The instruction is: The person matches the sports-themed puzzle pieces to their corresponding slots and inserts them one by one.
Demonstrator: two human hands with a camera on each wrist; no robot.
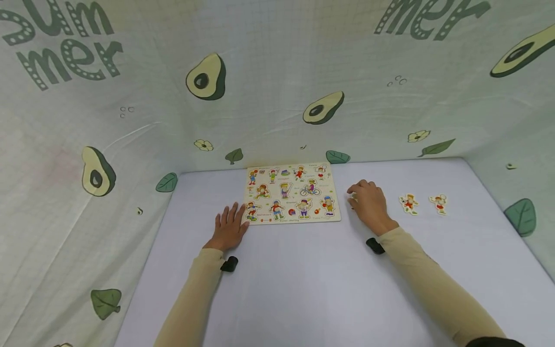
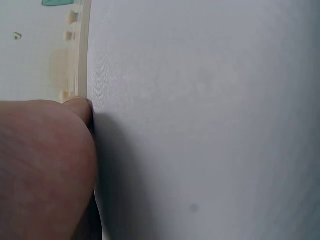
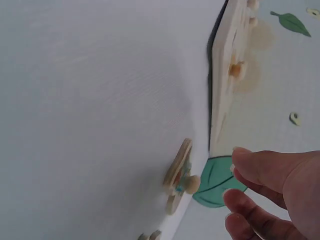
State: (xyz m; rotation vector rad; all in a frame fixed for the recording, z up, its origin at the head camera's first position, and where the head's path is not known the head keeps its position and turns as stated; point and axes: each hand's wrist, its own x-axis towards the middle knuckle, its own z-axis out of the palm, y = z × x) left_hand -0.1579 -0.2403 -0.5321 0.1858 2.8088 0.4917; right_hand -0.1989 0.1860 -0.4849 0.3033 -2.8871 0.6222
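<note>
While the left hand (image 1: pixel 229 229) lies at the lower-left edge of the knobbed puzzle board (image 1: pixel 334 185), fingers spread, thumb touching the board's side (left wrist view), the right hand (image 1: pixel 367 202) is over a knobbed puzzle piece (image 3: pixel 177 176) just right of the board, head view. Right grip: thumb and fingers bent and apart, nothing between them; in the right wrist view the piece stands clear of the fingertips.

Orientation: board at centre of the head frame, long axis left to right, right end slightly higher; figures point heads to the top. The piece's long axis slants from upper right to lower left in the right wrist view, knob facing right. Right of the hand, a ball-player piece (image 1: pixel 409 204) and a racket-player piece (image 1: pixel 439 204) lie on the white counter (image 1: pixel 295 289), both long axes roughly vertical, heads up.

Writing: "Summer" on the avocado-print cloth (image 1: pixel 269 130), upper left; "mer" upper right. Board captions mostly too small; one at the lower edge seems to read "Roller-skating".
</note>
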